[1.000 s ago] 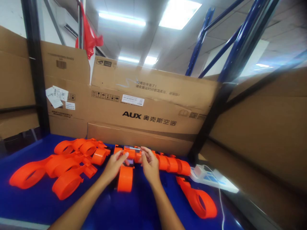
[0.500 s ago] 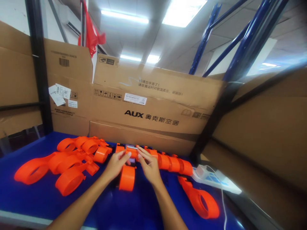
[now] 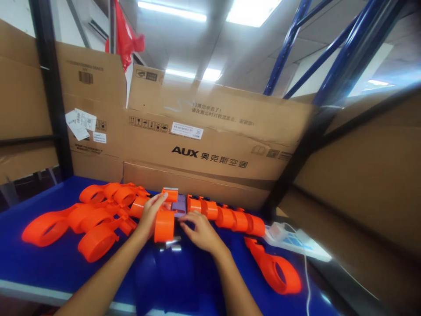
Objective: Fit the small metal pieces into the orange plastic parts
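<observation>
- Left hand (image 3: 149, 213) has its grip wrapped around an orange plastic tape-dispenser piece with a round drum (image 3: 164, 224), thumb side on the drum and fingertips up by the small orange tab (image 3: 170, 194) at its top. The piece sits mid-counter, just in front of the row of orange plastic drums (image 3: 226, 217) along the cardboard.
- Right hand (image 3: 199, 229) is not gripping anything. Its fingers are loosely spread and resting flat on the blue counter (image 3: 49, 267), with the fingertips touching the small purple-grey block (image 3: 179, 205) beside the drum.
- If you ask me, the trick here is to steady the drum with the left while the right fingertips do the fine nudging. Keep the piece low on the counter so it doesn't twist.
- Both forearms come in from the bottom, angled inward, wrists low, palms down.
- Pile of orange loop-handled shells (image 3: 88, 219) lies to the left, one more orange handle shell (image 3: 276, 272) right, near a white power strip (image 3: 292, 241).
</observation>
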Tool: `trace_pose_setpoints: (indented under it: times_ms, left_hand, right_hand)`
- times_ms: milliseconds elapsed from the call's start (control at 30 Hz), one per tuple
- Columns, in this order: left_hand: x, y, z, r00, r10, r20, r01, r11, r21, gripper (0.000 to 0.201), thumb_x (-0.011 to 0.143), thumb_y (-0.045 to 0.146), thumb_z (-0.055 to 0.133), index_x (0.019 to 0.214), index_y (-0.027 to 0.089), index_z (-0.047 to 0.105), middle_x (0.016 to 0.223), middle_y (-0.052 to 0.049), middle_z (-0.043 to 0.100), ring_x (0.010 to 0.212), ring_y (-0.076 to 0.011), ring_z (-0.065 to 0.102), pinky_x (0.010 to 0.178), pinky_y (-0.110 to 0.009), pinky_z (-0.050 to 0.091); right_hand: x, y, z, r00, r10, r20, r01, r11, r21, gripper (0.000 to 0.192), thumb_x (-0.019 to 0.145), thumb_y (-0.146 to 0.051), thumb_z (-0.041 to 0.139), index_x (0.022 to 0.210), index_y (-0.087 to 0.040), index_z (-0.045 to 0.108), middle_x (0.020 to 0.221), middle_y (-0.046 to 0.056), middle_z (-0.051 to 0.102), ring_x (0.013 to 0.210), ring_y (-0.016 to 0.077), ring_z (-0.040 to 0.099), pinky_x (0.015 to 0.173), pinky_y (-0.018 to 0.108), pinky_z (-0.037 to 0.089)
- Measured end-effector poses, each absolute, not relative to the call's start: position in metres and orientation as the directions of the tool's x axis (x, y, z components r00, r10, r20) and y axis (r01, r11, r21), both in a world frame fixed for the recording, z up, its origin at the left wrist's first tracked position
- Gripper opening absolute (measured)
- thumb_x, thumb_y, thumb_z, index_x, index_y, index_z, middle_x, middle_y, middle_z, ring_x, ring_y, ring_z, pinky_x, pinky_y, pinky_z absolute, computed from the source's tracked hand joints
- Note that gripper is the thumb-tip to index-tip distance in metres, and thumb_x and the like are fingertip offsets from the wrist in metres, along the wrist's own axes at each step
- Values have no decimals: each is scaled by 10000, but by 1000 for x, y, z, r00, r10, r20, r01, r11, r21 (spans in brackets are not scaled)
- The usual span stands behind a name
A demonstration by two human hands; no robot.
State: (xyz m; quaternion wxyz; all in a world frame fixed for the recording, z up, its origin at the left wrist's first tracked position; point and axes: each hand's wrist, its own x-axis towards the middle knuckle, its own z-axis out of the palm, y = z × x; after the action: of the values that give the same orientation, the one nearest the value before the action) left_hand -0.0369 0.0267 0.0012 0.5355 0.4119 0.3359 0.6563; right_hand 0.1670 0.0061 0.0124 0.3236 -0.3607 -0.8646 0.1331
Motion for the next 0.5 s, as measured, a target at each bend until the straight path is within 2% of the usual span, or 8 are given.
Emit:
trace_pose_setpoints:
  times_ms: [100,233,333,500]
  left_hand:
    - [-38,27,3,-92,982,166,-456,-190,870,457,664,597,768,677,161,632,580,-2,627,520,-154,595,535,-261,463]
    - [-36,25,4,-76,984,162,-450,-178,875,451,672,586,769,666,157,632,575,-5,625,506,-138,573,522,-250,454]
    - [-34,25,1,-55,986,160,-434,-168,885,439,682,581,764,683,161,638,583,-6,635,507,-134,566,517,-242,440]
    - [-31,26,-5,-60,980,190,-364,-199,910,413,709,582,740,706,178,653,597,2,649,532,-140,569,562,-251,433]
  right_hand:
    - [163,0,13,-688,648,327,544,759,-359,190,896,-190,615,993,-260,763,1036,53,669,984,209,581,896,351,448]
    - [156,-5,11,-757,625,193,579,778,-245,234,849,-89,601,890,-249,768,1040,43,605,1007,202,525,898,333,396]
    - [155,-5,9,-741,645,187,612,763,-209,237,853,-100,600,931,-252,765,1022,44,599,990,207,516,883,330,383]
    - [162,-2,9,-646,722,248,690,691,-216,143,886,-260,657,991,-230,748,999,64,631,961,226,539,875,342,390]
